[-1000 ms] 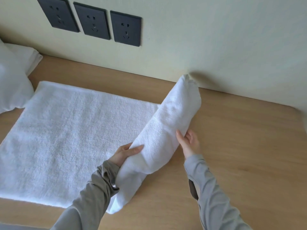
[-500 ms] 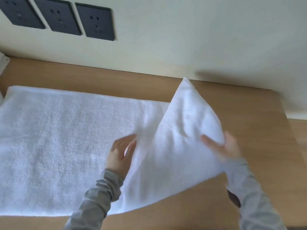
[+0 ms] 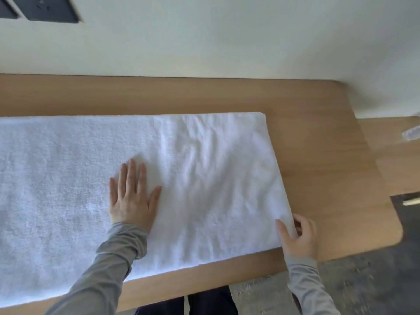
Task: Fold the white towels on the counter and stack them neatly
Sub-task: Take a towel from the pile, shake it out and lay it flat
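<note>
A large white towel (image 3: 204, 169) lies spread flat along the wooden counter (image 3: 318, 155), running off the left edge of the view. My left hand (image 3: 131, 198) presses flat on the towel's middle with straight fingers. At the towel's near right corner, my right hand (image 3: 297, 237) pinches the cloth, thumb on top and fingers curled under the edge. The right part of the towel shows soft wrinkles.
The counter meets a pale wall (image 3: 227, 42) at the back and ends in a rounded corner at the right. Dark wall sockets (image 3: 52, 7) sit at the top left. A lower wooden surface (image 3: 395, 160) and grey floor (image 3: 363, 280) lie to the right.
The rolled-up right end of the towel has been unrolled and laid flat. My left hand moved onto the towel's middle; my right hand drew the corner out rightwards.
</note>
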`<state>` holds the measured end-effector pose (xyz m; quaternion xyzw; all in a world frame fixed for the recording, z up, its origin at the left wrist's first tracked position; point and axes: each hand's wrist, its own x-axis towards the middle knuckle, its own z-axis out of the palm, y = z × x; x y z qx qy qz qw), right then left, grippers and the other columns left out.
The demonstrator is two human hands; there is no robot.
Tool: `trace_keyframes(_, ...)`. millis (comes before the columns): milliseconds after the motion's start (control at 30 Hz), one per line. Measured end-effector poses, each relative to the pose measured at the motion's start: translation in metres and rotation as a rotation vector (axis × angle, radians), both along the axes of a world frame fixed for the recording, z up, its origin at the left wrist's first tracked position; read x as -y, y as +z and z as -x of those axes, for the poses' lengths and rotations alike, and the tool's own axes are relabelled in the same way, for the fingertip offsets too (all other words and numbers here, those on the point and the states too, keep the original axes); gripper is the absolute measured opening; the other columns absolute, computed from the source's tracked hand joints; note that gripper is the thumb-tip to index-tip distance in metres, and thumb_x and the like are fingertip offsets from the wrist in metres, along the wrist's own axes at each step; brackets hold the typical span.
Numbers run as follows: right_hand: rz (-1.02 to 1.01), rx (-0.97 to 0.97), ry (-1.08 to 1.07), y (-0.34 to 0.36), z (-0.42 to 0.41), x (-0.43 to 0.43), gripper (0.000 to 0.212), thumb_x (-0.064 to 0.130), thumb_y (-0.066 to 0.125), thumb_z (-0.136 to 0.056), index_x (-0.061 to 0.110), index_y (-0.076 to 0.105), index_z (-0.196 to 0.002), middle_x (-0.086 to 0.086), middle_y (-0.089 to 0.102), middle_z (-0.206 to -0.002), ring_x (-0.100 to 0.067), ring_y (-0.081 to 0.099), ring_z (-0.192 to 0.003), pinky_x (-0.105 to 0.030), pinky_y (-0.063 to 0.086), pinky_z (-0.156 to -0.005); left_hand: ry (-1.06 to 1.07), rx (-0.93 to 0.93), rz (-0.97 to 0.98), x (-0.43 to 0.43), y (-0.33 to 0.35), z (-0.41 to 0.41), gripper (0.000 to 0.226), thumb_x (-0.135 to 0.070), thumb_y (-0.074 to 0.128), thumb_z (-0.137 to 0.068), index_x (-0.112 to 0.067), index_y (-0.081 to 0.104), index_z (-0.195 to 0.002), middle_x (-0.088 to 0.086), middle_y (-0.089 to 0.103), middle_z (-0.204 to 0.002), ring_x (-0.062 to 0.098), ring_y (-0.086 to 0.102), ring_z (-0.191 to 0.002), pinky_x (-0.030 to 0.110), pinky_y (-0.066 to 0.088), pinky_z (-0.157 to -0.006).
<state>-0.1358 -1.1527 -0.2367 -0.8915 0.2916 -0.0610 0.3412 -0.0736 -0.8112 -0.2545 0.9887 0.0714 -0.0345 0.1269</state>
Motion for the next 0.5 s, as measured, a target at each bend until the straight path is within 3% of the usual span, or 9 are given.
trace_keyframes(100, -0.044, 0.071, 0.004, -0.003, 0.012, 0.005, 0.028, 0.009, 0.075, -0.075, 0.007, 0.062, -0.099, -0.002, 0.053, -0.098, -0.024, 0.052, -0.088, -0.033, 0.044, -0.073, -0.069, 0.011, 0.022, 0.013, 0.004, -0.009, 0.069, -0.051, 0.018, -0.093, -0.008, 0.025, -0.147, 0.014, 0.021, -0.154, 0.031, 0.017, -0.143, 0.049, 0.011, -0.117)
trace_keyframes(233, -0.322, -0.003, -0.035, -0.004, 0.015, 0.013, 0.024, 0.010, 0.072, -0.078, 0.020, 0.058, -0.094, 0.005, 0.061, -0.091, -0.020, 0.058, -0.084, -0.015, 0.049, -0.064, -0.116, 0.016, 0.017, 0.033, 0.009, -0.026, 0.073, -0.054, 0.011, -0.090, -0.011, 0.019, -0.149, 0.012, 0.016, -0.156, 0.027, 0.010, -0.145, 0.045, 0.003, -0.118)
trace_keyframes(333, -0.388, -0.011, -0.043, -0.002, 0.007, 0.016, 0.018, 0.007, 0.071, -0.078, 0.018, 0.057, -0.084, -0.001, 0.062, -0.084, -0.025, 0.058, -0.080, -0.023, 0.048, -0.065, -0.131, 0.007, -0.015, 0.041, 0.010, -0.037, 0.076, -0.057, 0.005, -0.089, -0.012, 0.012, -0.150, 0.009, 0.010, -0.158, 0.025, 0.005, -0.146, 0.043, -0.001, -0.118)
trace_keyframes(500, -0.430, 0.011, 0.081, 0.007, 0.003, 0.020, 0.019, 0.005, 0.067, -0.081, 0.018, 0.054, -0.078, -0.001, 0.057, -0.075, -0.014, 0.052, -0.070, -0.015, 0.045, -0.064, -0.148, -0.012, -0.037, 0.053, 0.005, -0.055, 0.072, -0.057, 0.010, -0.092, -0.016, 0.004, -0.150, 0.005, 0.001, -0.159, 0.022, -0.003, -0.146, 0.042, -0.006, -0.118)
